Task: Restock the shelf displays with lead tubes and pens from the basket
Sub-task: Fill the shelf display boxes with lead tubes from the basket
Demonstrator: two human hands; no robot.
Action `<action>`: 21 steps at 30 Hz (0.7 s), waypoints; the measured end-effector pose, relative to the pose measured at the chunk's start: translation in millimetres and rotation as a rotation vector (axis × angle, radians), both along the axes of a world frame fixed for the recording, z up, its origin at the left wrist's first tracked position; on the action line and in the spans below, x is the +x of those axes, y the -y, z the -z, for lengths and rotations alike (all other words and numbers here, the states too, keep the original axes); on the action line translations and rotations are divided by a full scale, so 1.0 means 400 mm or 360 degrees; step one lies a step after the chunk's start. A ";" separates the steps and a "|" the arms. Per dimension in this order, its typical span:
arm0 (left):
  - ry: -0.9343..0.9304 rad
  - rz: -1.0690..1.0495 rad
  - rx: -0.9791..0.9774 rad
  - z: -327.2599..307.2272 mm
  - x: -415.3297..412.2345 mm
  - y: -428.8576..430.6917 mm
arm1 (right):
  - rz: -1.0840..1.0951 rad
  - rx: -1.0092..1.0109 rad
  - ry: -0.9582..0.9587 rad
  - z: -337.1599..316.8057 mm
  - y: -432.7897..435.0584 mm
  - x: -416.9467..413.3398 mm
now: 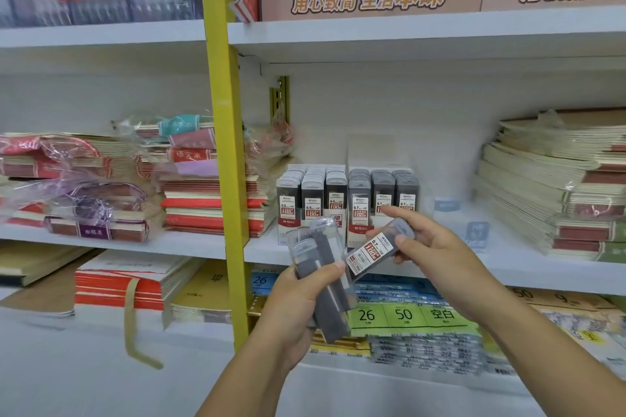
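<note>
Head view: left hand (pixel 298 301) grips bundle of dark grey lead tubes (pixel 325 281), held upright before white shelf (pixel 440 267). Right hand (pixel 430 244) pinches single labelled 0.7 lead tube (pixel 376 250), tilted, just below clear display box (pixel 349 200) stocked with tubes.

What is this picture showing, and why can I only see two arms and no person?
The camera sits on the person's head and looks forward and down, so you see only their own arms. They stand at a shop shelf. The left hand grips a bunch of lead tubes, little cases of pencil leads. The right hand holds one lead tube with a label reading 0.7. Behind the hands, on the shelf, stand two display boxes: the 0.5 display and the 0.7 display, both full of tubes. Stacks of notebooks lie on either side. The basket is not in the picture.
</note>
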State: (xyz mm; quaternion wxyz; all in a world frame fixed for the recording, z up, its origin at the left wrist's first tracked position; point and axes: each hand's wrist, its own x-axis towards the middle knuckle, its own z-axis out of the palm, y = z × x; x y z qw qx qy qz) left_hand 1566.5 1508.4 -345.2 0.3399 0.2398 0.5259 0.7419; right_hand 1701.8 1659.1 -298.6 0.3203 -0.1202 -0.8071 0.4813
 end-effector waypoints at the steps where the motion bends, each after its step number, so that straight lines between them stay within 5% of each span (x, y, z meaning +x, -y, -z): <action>1: -0.0002 -0.0001 -0.0002 0.002 -0.002 -0.002 | 0.0030 0.0024 -0.0013 -0.001 0.004 0.000; 8: -0.0071 0.0102 0.0014 0.005 -0.029 -0.019 | 0.0407 0.0299 -0.0577 -0.126 0.006 -0.015; 13: -0.0086 0.0132 0.0052 0.011 -0.040 -0.029 | 0.0533 0.1035 -0.0167 -0.189 -0.032 -0.088; 21: -0.0109 0.0177 0.0074 0.021 -0.055 -0.026 | 0.0646 0.1200 0.0279 -0.128 -0.067 -0.163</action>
